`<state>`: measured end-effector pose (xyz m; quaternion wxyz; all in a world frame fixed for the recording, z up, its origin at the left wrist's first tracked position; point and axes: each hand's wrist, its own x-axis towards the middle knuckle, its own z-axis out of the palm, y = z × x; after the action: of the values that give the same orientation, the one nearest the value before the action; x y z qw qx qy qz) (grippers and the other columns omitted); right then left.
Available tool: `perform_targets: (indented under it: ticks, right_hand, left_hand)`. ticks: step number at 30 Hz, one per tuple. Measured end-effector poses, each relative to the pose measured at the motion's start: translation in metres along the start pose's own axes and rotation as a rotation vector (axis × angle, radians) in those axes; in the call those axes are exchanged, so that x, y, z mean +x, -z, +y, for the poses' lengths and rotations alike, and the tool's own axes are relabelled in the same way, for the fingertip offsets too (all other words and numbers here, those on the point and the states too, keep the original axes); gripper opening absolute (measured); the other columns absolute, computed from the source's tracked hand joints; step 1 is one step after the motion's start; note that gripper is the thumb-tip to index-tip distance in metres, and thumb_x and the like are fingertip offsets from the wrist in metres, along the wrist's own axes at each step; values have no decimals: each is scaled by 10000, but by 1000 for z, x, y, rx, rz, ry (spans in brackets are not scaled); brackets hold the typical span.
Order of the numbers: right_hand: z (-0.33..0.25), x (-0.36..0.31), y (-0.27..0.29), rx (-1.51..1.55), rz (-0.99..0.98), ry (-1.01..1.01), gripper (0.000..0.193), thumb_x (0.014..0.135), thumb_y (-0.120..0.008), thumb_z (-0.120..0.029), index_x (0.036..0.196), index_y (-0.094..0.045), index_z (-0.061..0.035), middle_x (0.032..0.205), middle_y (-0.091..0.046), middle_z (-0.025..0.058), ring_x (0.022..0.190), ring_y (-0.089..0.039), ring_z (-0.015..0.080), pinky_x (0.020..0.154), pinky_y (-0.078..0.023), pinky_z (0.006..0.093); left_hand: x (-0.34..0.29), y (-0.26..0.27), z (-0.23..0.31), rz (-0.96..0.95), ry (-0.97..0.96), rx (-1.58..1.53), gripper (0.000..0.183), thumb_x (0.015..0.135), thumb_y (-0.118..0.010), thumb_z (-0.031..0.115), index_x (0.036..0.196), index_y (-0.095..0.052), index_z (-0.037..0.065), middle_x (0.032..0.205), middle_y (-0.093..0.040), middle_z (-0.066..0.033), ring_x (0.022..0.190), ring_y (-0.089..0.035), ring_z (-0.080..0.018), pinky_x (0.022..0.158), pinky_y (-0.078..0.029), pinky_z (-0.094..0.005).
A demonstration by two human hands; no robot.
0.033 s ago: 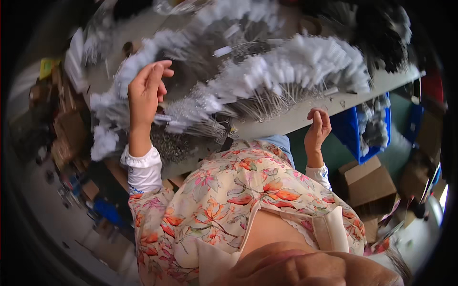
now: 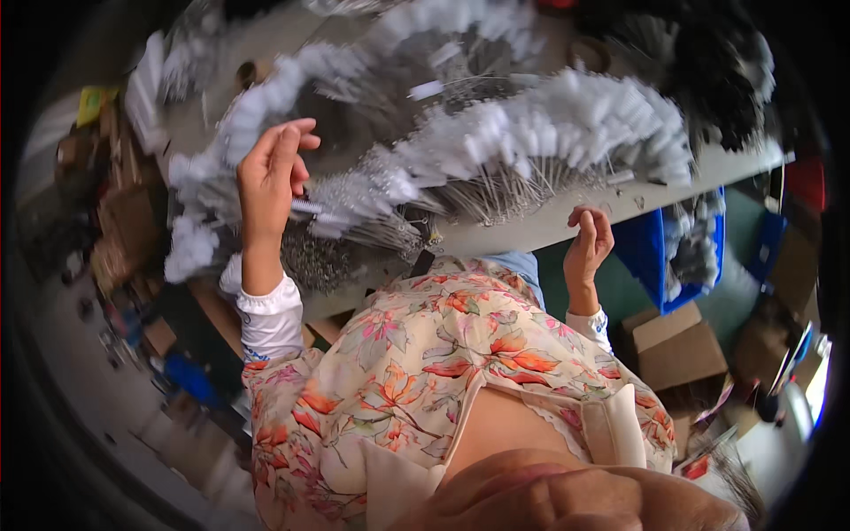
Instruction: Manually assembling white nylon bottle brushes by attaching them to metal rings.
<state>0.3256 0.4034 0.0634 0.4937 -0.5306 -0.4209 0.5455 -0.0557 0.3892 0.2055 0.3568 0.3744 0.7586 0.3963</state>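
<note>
My left hand [image 2: 273,173] is raised over the left part of the worktable, its fingers loosely bent and apart, with nothing visible in them. Close beneath and beside it lie many thin wire pieces with white bristly-looking heads [image 2: 496,133], like small brushes, fanned out in long curved rows. A tangle of bare wire ends [image 2: 319,261] sits near my left wrist. My right hand [image 2: 589,246] hovers just off the table's front edge, fingers slightly curled and apart, apparently holding nothing. Motion blur softens the white heads.
The pale table [image 2: 531,221] runs across in front of me. A blue bin [image 2: 651,252] holding grey-white pieces stands right of it, above an open cardboard box [image 2: 682,350]. Dark bristly bundles [image 2: 722,80] lie at the far right. Cardboard boxes [image 2: 133,234] are stacked at left.
The view has shifted slightly, so the table and its rows sit a little differently in the picture. Both hands keep nearly the same pose and place.
</note>
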Motion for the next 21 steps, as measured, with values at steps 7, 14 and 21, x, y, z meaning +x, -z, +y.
perform_targets:
  ticks: [7, 14, 21]
  right_hand:
    - [-35, 1, -54, -215, -487, 115, 119, 831, -470, -29, 755, -545, 24, 731, -539, 68, 667, -477, 114, 614, -370, 228]
    - [-30, -7, -77, -230, -689, 59, 204, 848, -488, -157, 754, -563, 8, 676, -521, 37, 619, -447, 101, 582, -325, 230]
    - [-26, -38, -104, -223, -875, -94, 222, 863, -485, -185, 780, -575, 1, 680, -532, 29, 622, -450, 93, 597, -342, 230]
  left_hand:
    - [-141, 88, -125, 677, 198, -212, 297, 943, -485, 252, 999, -618, -8, 797, -616, -48, 527, -467, -41, 446, -371, -187]
    - [-307, 103, -270, 1284, 551, -391, 237, 906, -510, 233, 888, -617, 22, 738, -616, -44, 496, -483, -63, 393, -387, -214]
    - [-570, -62, -472, 712, 700, -311, 149, 825, -542, 200, 715, -566, 103, 622, -528, -10, 473, -482, -131, 431, -422, -293]
